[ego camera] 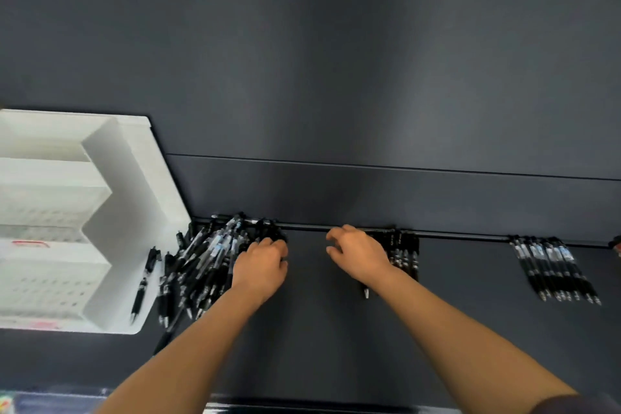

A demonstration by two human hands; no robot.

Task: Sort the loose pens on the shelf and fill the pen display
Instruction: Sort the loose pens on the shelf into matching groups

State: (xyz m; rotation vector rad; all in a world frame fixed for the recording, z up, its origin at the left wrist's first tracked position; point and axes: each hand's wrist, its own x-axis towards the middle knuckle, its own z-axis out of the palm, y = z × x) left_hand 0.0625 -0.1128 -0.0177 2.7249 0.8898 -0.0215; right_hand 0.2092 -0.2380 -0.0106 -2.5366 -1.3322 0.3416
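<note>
My left grip (260, 262): fingers curled into the loose pen pile (201, 262); whether they clasp a pen, I cannot tell. My right grip (356, 255): loosely spread, empty, small pen batch (403, 252) just right. White pen display (134, 178): left of the pile. I should lift few pens, matching kinds, tips aligned.

free: bare shelf (309, 296) mid | blocked: pen pile (201, 262) left, white display (127, 212) far left, pen row (554, 265) right

white pen display (131, 198): 1 | groups: 3 — loose pen pile (201, 262), middle pen bunch (405, 252), right pen row (551, 265) | stray pen (142, 282): 1
</note>
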